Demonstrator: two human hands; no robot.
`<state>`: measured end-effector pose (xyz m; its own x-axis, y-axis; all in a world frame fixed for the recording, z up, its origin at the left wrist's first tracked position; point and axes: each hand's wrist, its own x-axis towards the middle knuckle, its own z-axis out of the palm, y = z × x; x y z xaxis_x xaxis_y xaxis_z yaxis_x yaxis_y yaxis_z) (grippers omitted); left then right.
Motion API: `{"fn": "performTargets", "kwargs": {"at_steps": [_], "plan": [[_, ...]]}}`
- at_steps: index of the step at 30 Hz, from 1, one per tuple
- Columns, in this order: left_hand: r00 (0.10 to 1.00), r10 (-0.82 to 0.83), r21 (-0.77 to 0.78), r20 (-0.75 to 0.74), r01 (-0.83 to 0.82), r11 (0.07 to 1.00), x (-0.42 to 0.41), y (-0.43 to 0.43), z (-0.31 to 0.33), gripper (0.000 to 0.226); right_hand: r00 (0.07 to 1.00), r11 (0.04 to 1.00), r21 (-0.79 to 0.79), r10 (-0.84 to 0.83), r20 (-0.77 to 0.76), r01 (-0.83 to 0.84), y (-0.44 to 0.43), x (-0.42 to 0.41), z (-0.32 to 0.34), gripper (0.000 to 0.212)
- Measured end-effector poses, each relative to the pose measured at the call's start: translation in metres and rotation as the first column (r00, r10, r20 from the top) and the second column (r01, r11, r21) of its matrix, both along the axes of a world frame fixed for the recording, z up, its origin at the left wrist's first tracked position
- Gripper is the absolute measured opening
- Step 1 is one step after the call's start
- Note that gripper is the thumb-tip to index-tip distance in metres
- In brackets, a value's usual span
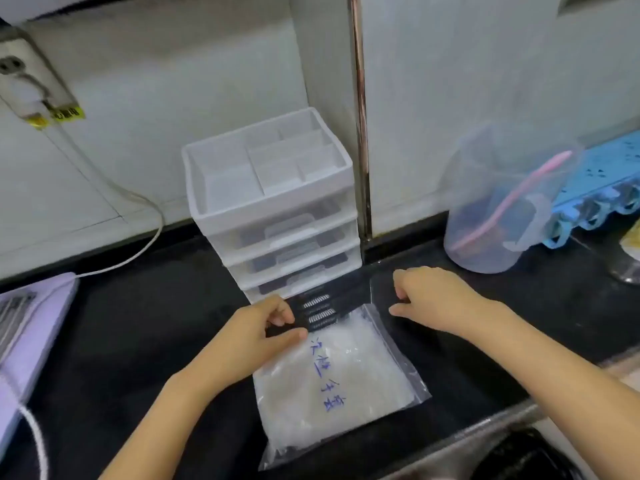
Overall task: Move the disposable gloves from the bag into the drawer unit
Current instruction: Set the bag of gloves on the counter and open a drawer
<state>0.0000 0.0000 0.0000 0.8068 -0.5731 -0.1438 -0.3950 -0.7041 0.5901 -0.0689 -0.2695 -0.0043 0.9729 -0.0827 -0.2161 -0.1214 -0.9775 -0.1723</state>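
A clear zip bag (346, 393) with blue handwriting lies on the black counter, packed with whitish disposable gloves (367, 362). Its top end points at the white drawer unit (273, 216) just behind it. My left hand (256, 337) pinches the bag's top edge on the left side. My right hand (440, 299) pinches the same edge on the right, and the clear lip is stretched between them. The unit's three translucent drawers all look closed. Its top tray has several empty compartments.
A clear measuring jug (502, 209) with a pink utensil stands at the right, beside a blue rack (609, 188). A lilac device (31, 327) with a white cable sits at the left. A sink edge (485, 434) runs along the lower right.
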Motion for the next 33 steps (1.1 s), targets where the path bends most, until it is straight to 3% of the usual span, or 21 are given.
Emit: {"fn": "performTargets", "kwargs": {"at_steps": [3, 8, 13, 16, 21, 23, 29, 33], "plan": [[0.999, 0.040, -0.031, -0.018, -0.041, 0.999, -0.004, 0.002, -0.018, 0.019, 0.999, 0.999, -0.016, -0.034, -0.018, 0.034, -0.003, -0.002, -0.018, 0.029], [0.995, 0.091, -0.101, 0.049, -0.086, 0.991, -0.022, 0.008, -0.037, 0.009, 0.990, 0.995, 0.040, -0.096, 0.102, 0.093, 0.003, -0.019, -0.035, 0.031], [0.961, 0.202, -0.152, 0.186, -0.175, 0.973, -0.054, 0.009, -0.046, 0.013, 0.969, 0.919, 0.347, -0.231, 0.083, 0.189, 0.028, -0.037, -0.044, 0.035], [0.936, 0.272, -0.145, 0.223, -0.244, 0.959, -0.084, 0.014, -0.046, 0.023, 0.938, 0.757, 0.577, -0.343, -0.048, 0.306, 0.040, -0.046, -0.051, 0.046], [0.923, 0.327, -0.137, 0.201, -0.305, 0.943, -0.111, 0.019, -0.044, 0.024, 0.874, 0.326, 0.853, -0.410, -0.262, 0.408, 0.045, -0.067, -0.047, 0.076], [0.931, 0.313, -0.106, 0.186, -0.298, 0.949, -0.120, 0.023, -0.045, 0.026, 0.864, 0.192, 0.887, -0.386, -0.324, 0.419, 0.047, -0.080, -0.043, 0.065], [0.945, 0.296, -0.041, 0.141, -0.294, 0.955, -0.134, 0.025, -0.039, 0.030, 0.834, -0.051, 0.902, -0.360, -0.418, 0.430, 0.053, -0.106, -0.041, 0.019], [0.926, 0.297, -0.200, 0.234, -0.253, 0.947, -0.153, 0.009, -0.022, 0.014, 0.866, -0.077, 0.939, -0.367, -0.338, 0.334, 0.059, -0.116, -0.031, 0.016]]}}
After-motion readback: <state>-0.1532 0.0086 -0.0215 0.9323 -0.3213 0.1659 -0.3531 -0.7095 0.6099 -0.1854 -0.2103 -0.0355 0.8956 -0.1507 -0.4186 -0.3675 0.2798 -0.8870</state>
